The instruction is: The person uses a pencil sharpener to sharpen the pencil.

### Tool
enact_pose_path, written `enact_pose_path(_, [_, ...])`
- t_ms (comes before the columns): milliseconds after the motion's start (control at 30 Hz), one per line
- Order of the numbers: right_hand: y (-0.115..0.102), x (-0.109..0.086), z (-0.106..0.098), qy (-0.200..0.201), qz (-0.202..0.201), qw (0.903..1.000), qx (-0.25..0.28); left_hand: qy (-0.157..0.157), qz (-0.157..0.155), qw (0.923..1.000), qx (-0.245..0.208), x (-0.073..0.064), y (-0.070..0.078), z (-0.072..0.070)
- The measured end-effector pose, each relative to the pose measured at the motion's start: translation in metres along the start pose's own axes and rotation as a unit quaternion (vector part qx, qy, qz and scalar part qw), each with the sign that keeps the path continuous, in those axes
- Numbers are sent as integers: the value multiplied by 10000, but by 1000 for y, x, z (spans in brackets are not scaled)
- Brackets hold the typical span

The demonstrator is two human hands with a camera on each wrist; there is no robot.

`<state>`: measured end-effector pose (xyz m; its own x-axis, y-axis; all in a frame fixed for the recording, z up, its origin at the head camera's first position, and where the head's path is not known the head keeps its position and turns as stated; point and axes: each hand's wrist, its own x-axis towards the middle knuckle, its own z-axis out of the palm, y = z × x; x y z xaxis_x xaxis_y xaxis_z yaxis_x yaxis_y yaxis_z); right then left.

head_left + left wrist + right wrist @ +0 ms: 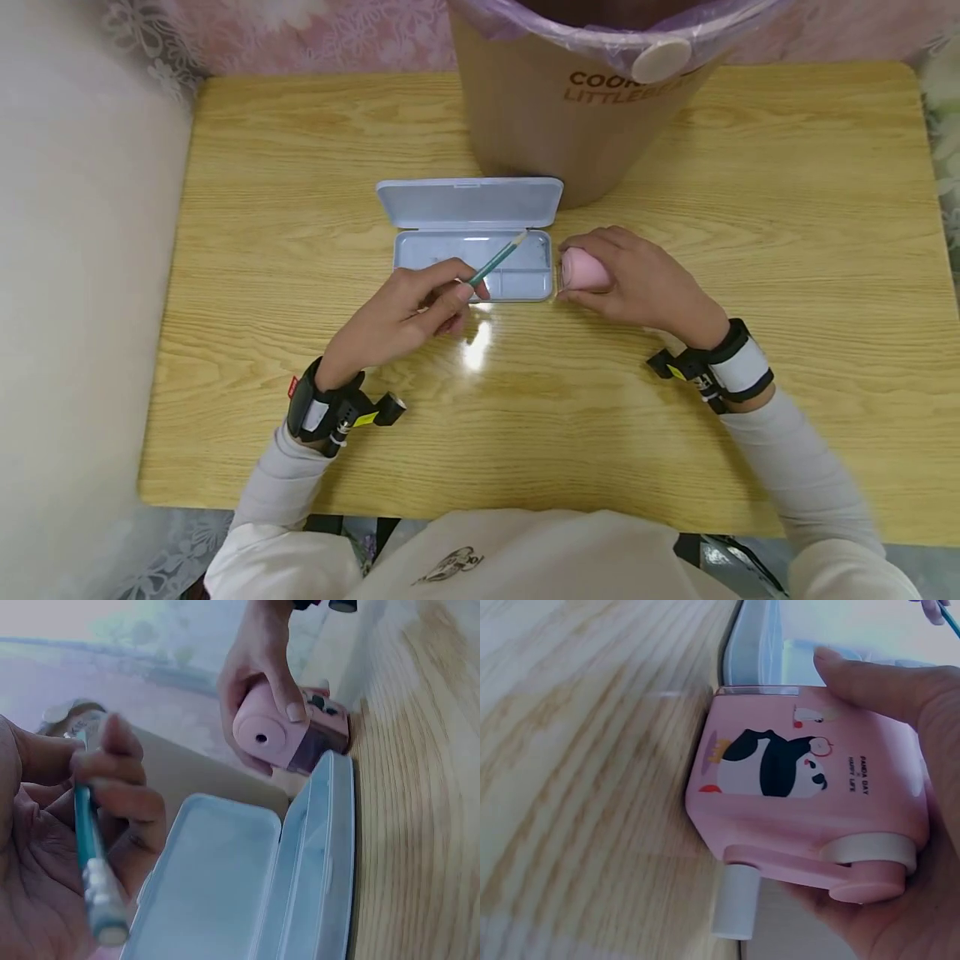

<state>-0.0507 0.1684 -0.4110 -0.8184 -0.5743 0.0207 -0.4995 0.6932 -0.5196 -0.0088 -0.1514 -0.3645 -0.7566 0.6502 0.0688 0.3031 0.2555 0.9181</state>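
My left hand [405, 315] pinches a green pencil [498, 261] between thumb and fingers, its sharpened tip slanting up over an open light-blue pencil case [525, 286]. In the left wrist view, the pencil's white eraser end [109, 928] faces the camera. Right of the case, my right hand [651, 279] grips a pink crank pencil sharpener [587, 270] that stands on the table. The sharpener's round pencil hole [261, 738] shows in the left wrist view. A panda print [784, 766] and a crank with a white knob [736, 901] appear in the right wrist view.
A tall brown bin [540, 125] with a purple liner stands behind the case, whose raised lid [471, 205] leans toward it. The wooden table [292, 167] meets a white wall [82, 292] at left and a pink floral surface at the back.
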Motion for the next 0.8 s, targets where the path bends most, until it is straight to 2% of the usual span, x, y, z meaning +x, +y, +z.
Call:
enact_pose_path(200, [-1,-5,-3,54,142,9999,-38,-120,-29,9982,-588,6,8,3])
enact_pose_path(267, [-1,-9,-4,117,203,9997,-41,-84,93,9966,-814,8,12,5])
enact_pose_path(367, [-2,-15,-5,295,196,9994,-25,-11,436,9935,-1048,12,18,8])
enact_pose_path(467, [-2,-20,-7,533,73,9986,6,136,833,9936,-749,18,22,10])
enact_pose_path(600, [-3,-23,-8,693,31,9975,96,593,1116,9918,173,21,23,10])
enact_pose_path(700, [-4,-26,-7,754,38,9969,217,970,1360,9823,851,20,23,10])
enact_pose_path(800, [-3,-29,-5,870,-30,9958,287,1277,1689,9663,1464,19,24,10])
